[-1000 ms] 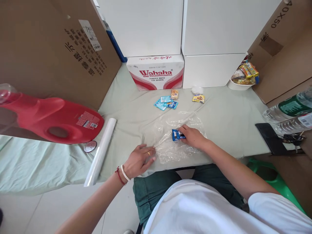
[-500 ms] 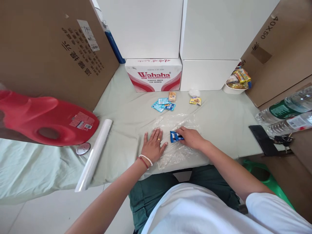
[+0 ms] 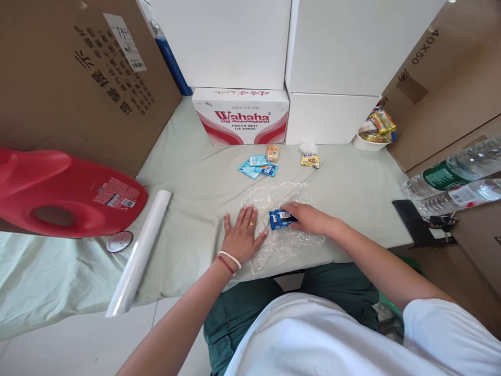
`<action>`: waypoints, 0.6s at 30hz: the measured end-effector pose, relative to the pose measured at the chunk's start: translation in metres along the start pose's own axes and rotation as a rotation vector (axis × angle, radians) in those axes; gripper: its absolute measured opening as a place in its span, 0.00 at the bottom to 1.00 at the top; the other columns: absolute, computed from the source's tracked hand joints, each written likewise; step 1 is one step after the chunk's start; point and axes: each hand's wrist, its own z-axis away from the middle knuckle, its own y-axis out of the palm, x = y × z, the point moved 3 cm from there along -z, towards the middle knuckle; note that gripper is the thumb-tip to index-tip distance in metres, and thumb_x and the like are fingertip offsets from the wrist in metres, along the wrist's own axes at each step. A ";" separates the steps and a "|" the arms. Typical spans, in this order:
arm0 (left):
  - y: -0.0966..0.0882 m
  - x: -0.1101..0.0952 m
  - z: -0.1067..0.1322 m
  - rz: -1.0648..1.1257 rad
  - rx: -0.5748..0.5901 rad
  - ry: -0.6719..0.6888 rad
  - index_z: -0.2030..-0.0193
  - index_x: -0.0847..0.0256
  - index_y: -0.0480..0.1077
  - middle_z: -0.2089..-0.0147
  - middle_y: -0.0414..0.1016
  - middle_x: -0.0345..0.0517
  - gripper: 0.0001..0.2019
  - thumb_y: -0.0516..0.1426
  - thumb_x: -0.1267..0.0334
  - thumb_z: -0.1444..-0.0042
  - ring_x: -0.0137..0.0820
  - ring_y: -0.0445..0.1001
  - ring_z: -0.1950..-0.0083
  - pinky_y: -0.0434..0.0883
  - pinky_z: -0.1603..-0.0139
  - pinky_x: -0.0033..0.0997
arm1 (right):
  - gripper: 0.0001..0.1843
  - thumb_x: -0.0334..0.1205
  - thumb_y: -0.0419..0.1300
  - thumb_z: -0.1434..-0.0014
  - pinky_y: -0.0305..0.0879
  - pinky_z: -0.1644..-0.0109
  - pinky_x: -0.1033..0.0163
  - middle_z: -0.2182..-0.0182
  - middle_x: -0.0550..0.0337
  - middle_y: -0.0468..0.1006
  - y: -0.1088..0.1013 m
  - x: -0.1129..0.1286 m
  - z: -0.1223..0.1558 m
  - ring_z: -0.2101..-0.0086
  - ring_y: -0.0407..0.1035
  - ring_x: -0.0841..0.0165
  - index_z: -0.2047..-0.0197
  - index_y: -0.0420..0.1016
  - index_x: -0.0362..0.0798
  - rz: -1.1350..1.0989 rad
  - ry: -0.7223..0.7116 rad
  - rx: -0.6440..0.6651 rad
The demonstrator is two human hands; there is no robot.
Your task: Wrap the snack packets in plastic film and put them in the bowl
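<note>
Where the left hand (image 3: pixel 240 241) lies: clear plastic film (image 3: pixel 282 251), left edge; grip splayed flat
Right hand (image 3: pixel 311 218): grip pinched around blue packets (image 3: pixel 277 220)

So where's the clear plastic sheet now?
In the head view, the clear plastic sheet lies slightly right of centre, near the front edge of the table, with the left hand at its left side and the right hand over its right part.

The person's left hand (image 3: pixel 241 237) lies flat over the left edge of a clear plastic sheet (image 3: pixel 284 250) on the bench (image 3: pixel 195 230); the right hand (image 3: pixel 309 218) holds blue packaging (image 3: pixel 276 220) above it. Beyond sit light-blue sachets (image 3: pixel 258 161) (overlapping one another) and a yellow packet (image 3: pixel 310 161). A white roll (image 3: pixel 139 253) lies at left.
</note>
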 end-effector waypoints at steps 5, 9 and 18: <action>0.000 0.000 0.001 0.009 -0.016 -0.004 0.20 0.60 0.50 0.19 0.50 0.60 0.37 0.45 0.42 0.29 0.53 0.51 0.19 0.40 0.24 0.77 | 0.30 0.43 0.63 0.31 0.67 0.47 0.58 0.40 0.45 0.76 -0.021 0.007 0.004 0.45 0.74 0.55 0.29 0.64 0.48 0.121 0.085 -0.064; 0.000 0.000 0.001 0.001 -0.025 0.000 0.21 0.61 0.52 0.19 0.49 0.60 0.36 0.44 0.43 0.28 0.51 0.52 0.19 0.38 0.24 0.76 | 0.25 0.46 0.63 0.32 0.68 0.53 0.59 0.44 0.47 0.78 -0.027 0.030 -0.009 0.49 0.77 0.54 0.35 0.71 0.48 0.240 0.110 -0.003; -0.001 -0.001 0.000 -0.006 -0.004 -0.013 0.20 0.61 0.51 0.19 0.49 0.59 0.37 0.44 0.42 0.29 0.53 0.52 0.19 0.39 0.23 0.75 | 0.33 0.41 0.63 0.34 0.68 0.59 0.60 0.39 0.47 0.74 0.003 0.029 -0.010 0.51 0.78 0.55 0.28 0.62 0.50 0.305 0.118 0.046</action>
